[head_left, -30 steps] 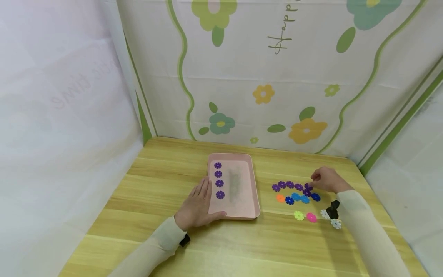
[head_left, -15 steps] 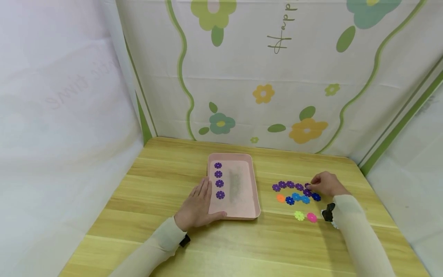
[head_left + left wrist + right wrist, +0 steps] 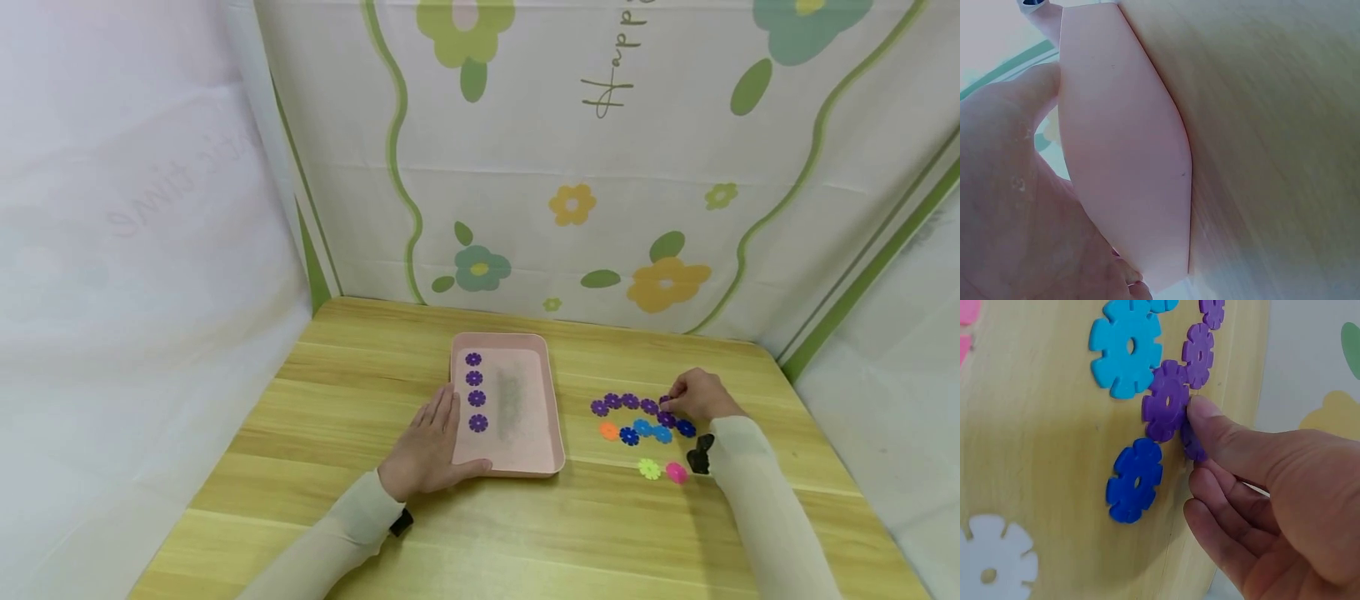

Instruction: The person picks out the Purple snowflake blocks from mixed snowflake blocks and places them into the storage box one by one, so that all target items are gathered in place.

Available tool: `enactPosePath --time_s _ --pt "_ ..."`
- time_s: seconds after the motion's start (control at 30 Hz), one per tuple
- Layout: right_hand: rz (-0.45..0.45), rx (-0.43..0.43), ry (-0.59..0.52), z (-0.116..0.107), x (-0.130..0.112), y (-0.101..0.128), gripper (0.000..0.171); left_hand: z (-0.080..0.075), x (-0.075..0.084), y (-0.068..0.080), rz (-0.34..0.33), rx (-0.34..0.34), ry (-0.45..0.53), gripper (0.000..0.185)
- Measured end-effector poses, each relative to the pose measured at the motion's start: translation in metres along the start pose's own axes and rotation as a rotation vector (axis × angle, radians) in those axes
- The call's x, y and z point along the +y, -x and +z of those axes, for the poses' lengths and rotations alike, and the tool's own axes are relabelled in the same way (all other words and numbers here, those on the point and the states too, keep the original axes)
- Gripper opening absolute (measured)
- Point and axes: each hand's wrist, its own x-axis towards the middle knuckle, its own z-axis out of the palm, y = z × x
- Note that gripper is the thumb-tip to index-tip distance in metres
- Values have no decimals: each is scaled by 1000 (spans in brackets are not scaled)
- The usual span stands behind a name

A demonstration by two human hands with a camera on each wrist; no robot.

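Note:
My left hand [image 3: 423, 446] lies along the left side of a pink tray [image 3: 556, 417], fingers straight and the thumb at its near edge. In the left wrist view the tray's outer wall [image 3: 1129, 144] fills the middle, beside the palm. Inside, several purple flower-shaped plastic discs [image 3: 477, 423] form a column at the left. To the right of the tray, my right hand [image 3: 701, 396] pinches a purple notched disc [image 3: 1192, 444] between thumb and fingers. That disc is partly hidden by the thumb and stands right beside another purple disc [image 3: 1168, 401] on the table.
Several purple discs [image 3: 630, 401] curve leftward from the right hand. Nearer are light blue [image 3: 642, 427], dark blue [image 3: 686, 428], orange [image 3: 609, 431], yellow [image 3: 649, 469] and pink [image 3: 677, 472] discs. A white disc [image 3: 1000, 559] shows in the right wrist view. A printed curtain [image 3: 525, 167] stands behind the table.
My right hand has lowered slightly and its wrist has swung left, so the sleeve now covers the white discs in the head view. My left hand and the tray have stayed put.

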Motion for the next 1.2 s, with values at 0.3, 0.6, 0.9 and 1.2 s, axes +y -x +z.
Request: enactPosePath --time_s 0.3,0.6,0.9,1.2 --pt "-52 -16 46 -14 -1 2 17 -1 2 0 2 8 -11 119" --pt "-110 -75 24 -24 -15 9 22 -1 2 0 2 13 -10 120" --pt "-151 -181 -128 -24 -57 10 21 2 1 0 1 10 -16 120" --pt "-226 -229 -200 -13 -117 15 19 1 1 -1 1 1 -27 119"
